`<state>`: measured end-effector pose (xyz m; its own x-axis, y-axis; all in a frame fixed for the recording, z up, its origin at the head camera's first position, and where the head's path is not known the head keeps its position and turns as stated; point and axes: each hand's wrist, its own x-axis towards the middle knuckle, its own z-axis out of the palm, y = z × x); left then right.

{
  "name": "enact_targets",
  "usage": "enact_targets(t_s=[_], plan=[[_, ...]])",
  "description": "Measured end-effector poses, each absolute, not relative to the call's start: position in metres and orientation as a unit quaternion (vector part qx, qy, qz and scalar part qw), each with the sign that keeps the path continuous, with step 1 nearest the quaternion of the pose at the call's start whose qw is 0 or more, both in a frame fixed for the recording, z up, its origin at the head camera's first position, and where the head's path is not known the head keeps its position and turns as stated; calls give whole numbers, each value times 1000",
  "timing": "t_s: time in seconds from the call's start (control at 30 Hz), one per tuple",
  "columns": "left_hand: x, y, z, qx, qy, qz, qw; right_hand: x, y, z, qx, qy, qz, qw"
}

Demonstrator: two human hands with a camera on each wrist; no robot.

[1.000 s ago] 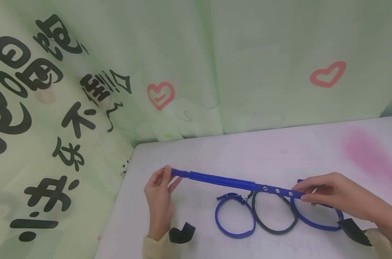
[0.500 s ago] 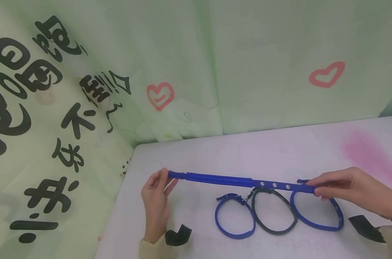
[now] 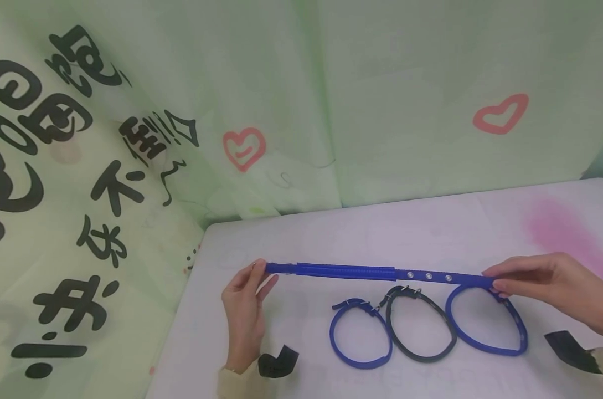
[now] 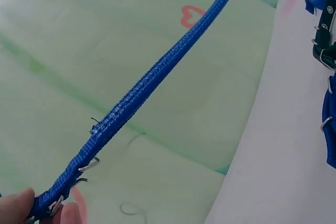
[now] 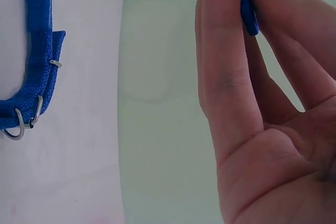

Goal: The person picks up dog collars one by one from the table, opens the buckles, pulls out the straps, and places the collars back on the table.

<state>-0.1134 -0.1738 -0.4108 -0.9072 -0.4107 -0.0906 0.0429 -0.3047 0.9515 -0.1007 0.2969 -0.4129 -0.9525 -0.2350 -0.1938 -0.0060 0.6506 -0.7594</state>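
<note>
A blue pet collar [image 3: 346, 271] is stretched out nearly level above the table, with a padded middle and metal-rimmed holes toward its right end. My left hand [image 3: 243, 313] pinches the buckle end between thumb and fingers; metal rings show beside the fingertips in the left wrist view. The holed end is pinched by my right hand [image 3: 555, 285], and its blue tip pokes out between the fingers in the right wrist view. Below the strap lie a buckled blue collar [image 3: 332, 346], a dark green collar [image 3: 388, 318] and another blue collar [image 3: 522, 338], each closed in a loop.
The three looped collars sit side by side on the white table [image 3: 281, 238], which has a pink patch [image 3: 560, 227] at right. Behind it hangs a pale green curtain [image 3: 406, 138] with red hearts and black lettering. Black straps [image 3: 278, 363] stick out at both wrists.
My right hand has moved right and slightly up along with the collar's holed end, so the strap lies more level. It uncovers the dark green collar's buckle. The left hand barely shifts.
</note>
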Motion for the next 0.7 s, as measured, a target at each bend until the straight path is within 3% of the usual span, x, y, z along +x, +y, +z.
enact_targets(t_s=[0.7], plan=[[-123, -180, -425, 164, -615, -764, 108, -114, 306, -413, -28, 895, -410, 174]])
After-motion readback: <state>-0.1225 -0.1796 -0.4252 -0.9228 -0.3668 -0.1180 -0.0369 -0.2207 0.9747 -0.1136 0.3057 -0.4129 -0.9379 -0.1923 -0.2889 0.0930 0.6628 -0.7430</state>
